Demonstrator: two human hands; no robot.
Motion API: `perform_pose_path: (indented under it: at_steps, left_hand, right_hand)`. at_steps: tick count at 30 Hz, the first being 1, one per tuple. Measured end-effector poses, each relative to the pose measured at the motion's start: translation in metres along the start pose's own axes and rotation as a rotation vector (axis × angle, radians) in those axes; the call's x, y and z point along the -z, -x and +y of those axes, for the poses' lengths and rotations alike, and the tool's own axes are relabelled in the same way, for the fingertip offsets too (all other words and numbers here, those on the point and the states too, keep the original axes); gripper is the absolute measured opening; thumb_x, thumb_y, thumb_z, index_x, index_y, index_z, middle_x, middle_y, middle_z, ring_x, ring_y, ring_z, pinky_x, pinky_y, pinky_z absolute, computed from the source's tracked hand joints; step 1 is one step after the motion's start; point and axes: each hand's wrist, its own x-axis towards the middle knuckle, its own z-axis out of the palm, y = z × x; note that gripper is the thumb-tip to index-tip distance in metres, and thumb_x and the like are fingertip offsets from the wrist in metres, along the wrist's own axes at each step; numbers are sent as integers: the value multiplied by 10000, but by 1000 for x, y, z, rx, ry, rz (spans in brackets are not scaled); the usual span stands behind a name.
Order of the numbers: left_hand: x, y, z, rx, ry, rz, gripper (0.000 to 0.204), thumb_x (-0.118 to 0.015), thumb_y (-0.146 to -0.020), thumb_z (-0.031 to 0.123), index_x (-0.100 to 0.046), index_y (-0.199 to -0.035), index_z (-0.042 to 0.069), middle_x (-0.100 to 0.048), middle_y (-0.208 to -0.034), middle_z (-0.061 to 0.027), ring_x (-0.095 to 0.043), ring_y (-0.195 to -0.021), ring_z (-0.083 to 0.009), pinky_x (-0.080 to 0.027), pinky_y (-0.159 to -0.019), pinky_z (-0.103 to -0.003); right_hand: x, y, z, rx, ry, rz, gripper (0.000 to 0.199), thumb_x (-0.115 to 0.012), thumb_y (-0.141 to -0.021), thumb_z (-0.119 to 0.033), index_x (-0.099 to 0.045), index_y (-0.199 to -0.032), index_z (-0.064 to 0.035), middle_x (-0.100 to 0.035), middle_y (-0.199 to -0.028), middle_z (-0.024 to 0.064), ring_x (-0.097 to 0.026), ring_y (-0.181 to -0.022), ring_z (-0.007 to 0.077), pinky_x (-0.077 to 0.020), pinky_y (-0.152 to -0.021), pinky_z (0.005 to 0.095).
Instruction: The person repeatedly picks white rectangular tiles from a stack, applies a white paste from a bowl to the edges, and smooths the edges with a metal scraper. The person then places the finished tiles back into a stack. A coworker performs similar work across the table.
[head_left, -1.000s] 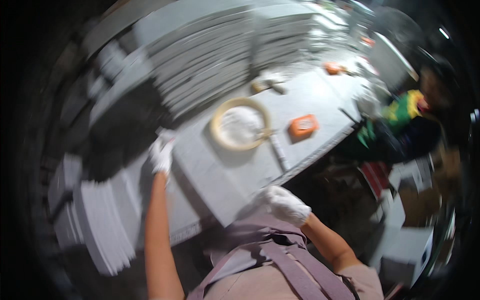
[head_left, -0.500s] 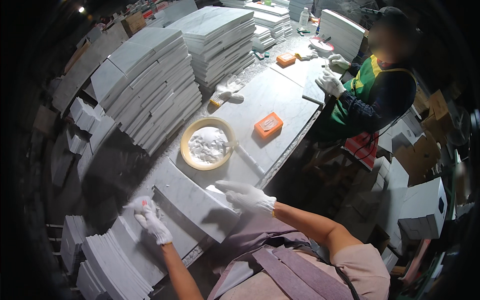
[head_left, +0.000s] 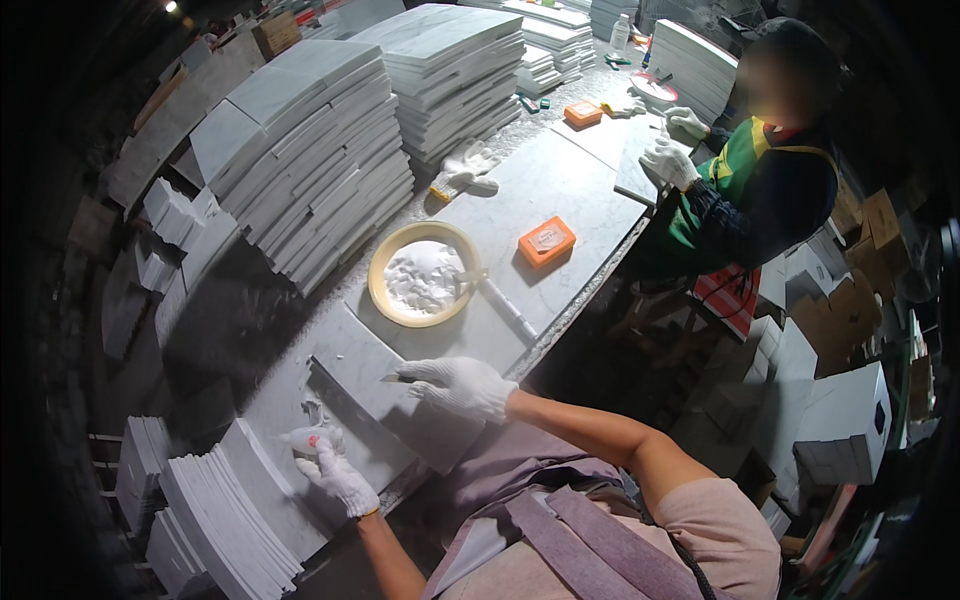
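Both my hands wear white knit gloves. My left hand [head_left: 340, 478] is closed on a pale object [head_left: 302, 438] with a red spot, too unclear to name, over the marble slab at the lower left. My right hand [head_left: 458, 388] is closed above a grey-white marble tile [head_left: 365, 375], and a thin flat blade-like piece [head_left: 393, 379] sticks out past its fingertips. Behind the tile stands a cream bowl [head_left: 376, 290] of white paste. A pale-handled spatula [head_left: 510, 308] leans from its rim onto the slab.
An orange box [head_left: 546, 242] and spare white gloves [head_left: 466, 170] lie on the bench. Tall stacks of marble tiles [head_left: 330, 150] line the far left; more tiles [head_left: 225, 520] stand at the lower left. Across the bench a co-worker in a green apron [head_left: 738, 165] handles a tile.
My left hand has moved right and nearer to me with the pale object. My right hand has shifted left over the tile, its fingers now closed together. The view has shifted slightly.
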Motion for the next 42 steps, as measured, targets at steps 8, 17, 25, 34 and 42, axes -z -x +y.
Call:
perform_pose_path:
  at_steps: [8,17,25,34,42]
  left_hand:
    - [6,8,-31,-196,-251,20,200,-747,-943,56,-683,-1130,35,-685,-1056,-21,-631,-939,-117,-529,-854,-304]
    - [3,32,-38,-391,-647,147,371,-788,-950,255,-655,-1206,21,-698,-1170,-132,-688,-1030,-291,-536,-927,-411]
    - [-1,31,-31,-176,-741,181,587,-799,-939,315,-601,-1402,13,-699,-1300,-175,-687,-1163,-304,-528,-1011,-415]
    - [-3,32,-27,-189,-745,184,613,-802,-936,331,-596,-1409,0,-705,-1272,-182,-691,-1143,-301,-527,-1009,-415]
    - [-2,33,-29,-190,-720,178,591,-803,-935,348,-612,-1375,3,-713,-1222,-173,-694,-1099,-302,-533,-986,-417]
  right_hand:
    - [3,-13,2,214,170,149,453,-619,-1014,-93,-631,-1462,-163,-702,-1323,193,-710,-1166,283,-565,-995,373]
    - [-11,-69,-15,258,534,160,322,-593,-1024,-289,-680,-1333,-308,-736,-981,121,-724,-898,321,-562,-732,464]
    - [-35,-103,-21,247,693,147,309,-605,-1024,-268,-711,-1314,-258,-726,-900,177,-717,-806,387,-568,-722,481]
    - [-48,-119,-19,240,767,194,326,-623,-1019,-307,-701,-1334,-277,-725,-902,189,-724,-804,383,-560,-678,504]
    - [-51,-128,-17,212,800,202,342,-620,-1028,-360,-683,-1358,-297,-723,-929,186,-728,-845,384,-559,-684,508]
